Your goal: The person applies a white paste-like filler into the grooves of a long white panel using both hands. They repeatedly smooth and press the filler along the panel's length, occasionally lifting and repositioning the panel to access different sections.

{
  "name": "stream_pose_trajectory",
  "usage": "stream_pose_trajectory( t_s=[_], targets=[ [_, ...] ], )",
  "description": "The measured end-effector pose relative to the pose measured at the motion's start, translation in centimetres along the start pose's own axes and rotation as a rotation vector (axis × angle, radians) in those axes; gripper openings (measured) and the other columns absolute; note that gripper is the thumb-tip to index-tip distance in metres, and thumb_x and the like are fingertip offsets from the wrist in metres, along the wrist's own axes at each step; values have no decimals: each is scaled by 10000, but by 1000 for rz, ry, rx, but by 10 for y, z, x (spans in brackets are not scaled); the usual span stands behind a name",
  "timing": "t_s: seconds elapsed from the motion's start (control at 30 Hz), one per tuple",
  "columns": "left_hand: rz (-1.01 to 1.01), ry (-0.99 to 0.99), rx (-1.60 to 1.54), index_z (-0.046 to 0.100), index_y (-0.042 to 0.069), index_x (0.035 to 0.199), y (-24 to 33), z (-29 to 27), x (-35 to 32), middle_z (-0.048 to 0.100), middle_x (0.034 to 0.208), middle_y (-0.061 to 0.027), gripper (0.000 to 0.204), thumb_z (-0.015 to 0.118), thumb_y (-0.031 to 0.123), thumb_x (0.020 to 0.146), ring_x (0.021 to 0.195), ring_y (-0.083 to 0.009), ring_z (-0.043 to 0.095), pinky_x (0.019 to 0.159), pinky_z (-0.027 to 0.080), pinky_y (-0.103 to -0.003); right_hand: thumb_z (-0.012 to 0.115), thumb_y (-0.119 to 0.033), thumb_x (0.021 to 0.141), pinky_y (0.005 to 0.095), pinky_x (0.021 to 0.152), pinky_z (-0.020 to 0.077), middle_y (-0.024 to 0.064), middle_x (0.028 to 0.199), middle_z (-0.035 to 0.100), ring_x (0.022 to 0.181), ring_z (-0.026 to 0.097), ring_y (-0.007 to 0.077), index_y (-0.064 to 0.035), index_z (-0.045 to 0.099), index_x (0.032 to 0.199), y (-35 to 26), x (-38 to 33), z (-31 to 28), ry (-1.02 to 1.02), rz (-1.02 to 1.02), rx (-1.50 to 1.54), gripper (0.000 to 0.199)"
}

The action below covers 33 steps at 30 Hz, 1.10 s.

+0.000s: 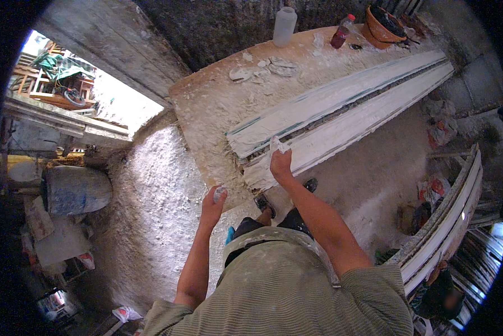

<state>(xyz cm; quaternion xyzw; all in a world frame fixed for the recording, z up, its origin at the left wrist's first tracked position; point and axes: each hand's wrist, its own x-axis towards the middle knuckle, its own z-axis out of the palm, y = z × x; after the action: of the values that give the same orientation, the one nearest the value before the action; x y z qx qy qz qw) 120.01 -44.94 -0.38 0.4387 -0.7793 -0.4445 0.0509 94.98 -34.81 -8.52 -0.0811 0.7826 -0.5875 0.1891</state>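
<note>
Nearest the lens, the left hand is closed round a small pale lump, held off the bench. Right hand pinches a white wad against the near end of the long plaster moulding on the dusty table. Advise light, even strokes along the profile, keeping the wad flat.
</note>
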Motion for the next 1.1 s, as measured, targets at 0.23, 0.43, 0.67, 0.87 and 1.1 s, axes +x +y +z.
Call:
stream_pose_trajectory(
  t_s=[0.23,0.43,0.67,0.87,1.1],
  targets=[
    [20,-28,-69,608,54,1207,1,-1,-7,697,1038,-185,377,661,300,926,963,-304,668,868,490,-370,549,-241,847,485,1026,350,186,1120,639,1065,547,390,7,578,1068,-7,4,-23,-149,-123,-141,333],
    [32,-108,-20,604,48,1203,16,4,-5,685,1063,-204,378,668,292,921,1024,-342,657,890,487,-393,548,-246,832,479,1069,338,229,1142,606,1100,540,416,27,524,1177,-20,0,-60,-193,-28,-326,441],
    [137,-144,-55,614,44,1185,19,14,5,669,1076,-216,354,662,280,925,1025,-363,636,905,476,-410,588,-249,842,503,895,500,263,947,669,906,643,397,61,691,906,-34,-14,-100,-544,-454,-1257,333],
    [36,-180,-30,598,49,1212,17,14,13,664,1079,-223,384,666,294,924,1036,-362,630,913,470,-404,602,-257,822,479,772,552,243,881,648,838,672,385,60,683,851,-42,-86,-47,-657,-280,-1054,329],
    [123,-39,27,592,37,1213,31,-8,21,667,1094,-213,374,653,280,935,1039,-353,640,911,472,-387,595,-342,839,461,817,539,258,984,649,961,637,384,49,700,947,-55,-100,11,-700,-293,-996,419]
  ],
)
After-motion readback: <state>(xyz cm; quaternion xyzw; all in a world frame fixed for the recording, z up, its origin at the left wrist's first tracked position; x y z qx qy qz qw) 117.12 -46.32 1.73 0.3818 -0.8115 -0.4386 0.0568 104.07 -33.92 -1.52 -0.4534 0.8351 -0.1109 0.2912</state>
